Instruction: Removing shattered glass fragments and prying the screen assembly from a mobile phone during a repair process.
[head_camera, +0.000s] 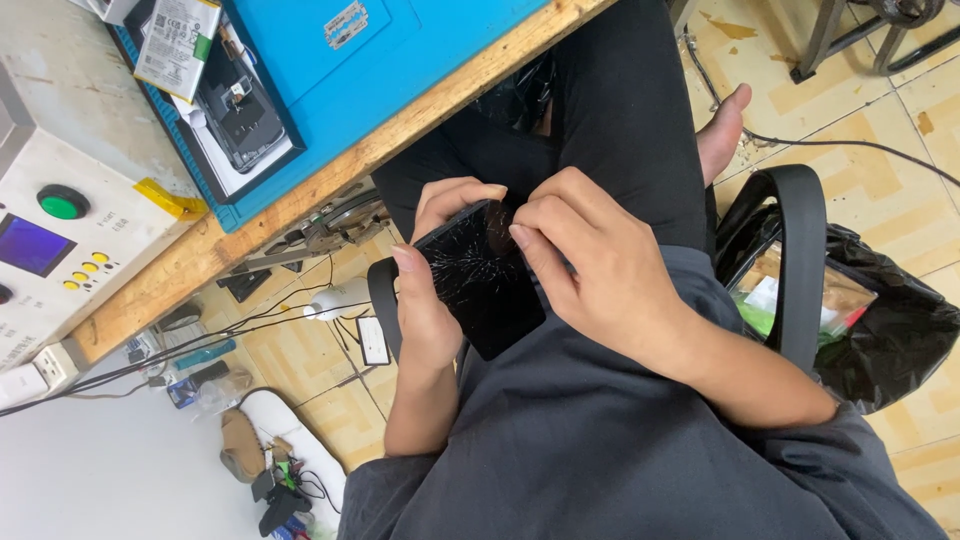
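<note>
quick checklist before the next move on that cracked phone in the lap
1. Left hand grips the cracked phone along its edge: ok.
2. Right hand fingertips sit at the phone's top corner: ok.
3. Glass intact: not ok, cracks spread across the screen.
4. Phone supported: cannot tell whether it rests on the lap or is held just above it, away from the blue mat on the workbench.
5. Loose shards near fingers: cannot tell.
6. Bin with the black bag within reach: ok, it stands beside the right arm.
</note>
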